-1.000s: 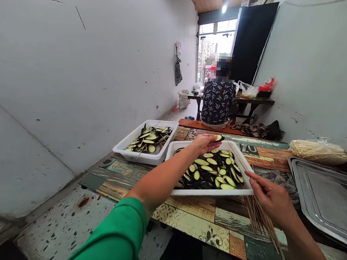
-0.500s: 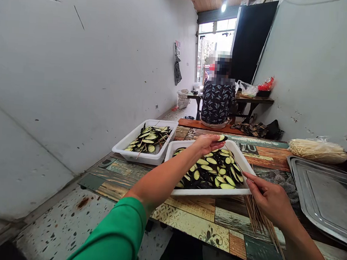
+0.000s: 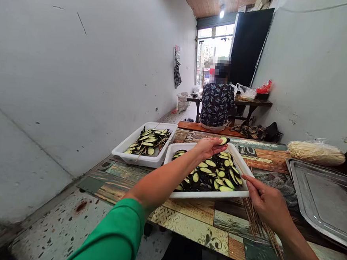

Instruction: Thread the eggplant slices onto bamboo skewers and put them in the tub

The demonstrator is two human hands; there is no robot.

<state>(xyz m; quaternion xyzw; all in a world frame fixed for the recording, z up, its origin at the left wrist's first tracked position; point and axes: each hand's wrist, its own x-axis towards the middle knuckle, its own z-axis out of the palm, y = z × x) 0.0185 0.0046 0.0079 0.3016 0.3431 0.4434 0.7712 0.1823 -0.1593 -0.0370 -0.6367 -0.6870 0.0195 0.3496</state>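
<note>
My left hand (image 3: 208,147) pinches an eggplant slice (image 3: 224,140) above the far side of a white tub (image 3: 210,195). Many loose eggplant slices (image 3: 205,170) lie wet in that tub. In my right hand (image 3: 261,193) a thin wooden skewer (image 3: 234,159) is gripped near its end, its other end up at the slice; whether it has pierced the slice I cannot tell. Below my right hand, a bundle of skewers (image 3: 254,221) lies on the table. At the left, a second white tub (image 3: 136,158) holds eggplant slices on skewers (image 3: 150,139).
Metal trays (image 3: 326,196) and a grey cloth (image 3: 279,187) lie on the right of the patterned table (image 3: 185,222). Behind them is a clear bag of pale, thin strands (image 3: 316,152). A person (image 3: 217,105) sits on a bench (image 3: 188,126) ahead, back turned.
The view has tilted slightly, so the scene sits a little lower. Both hands keep nearly the same position, with the slice and the skewer still held.
</note>
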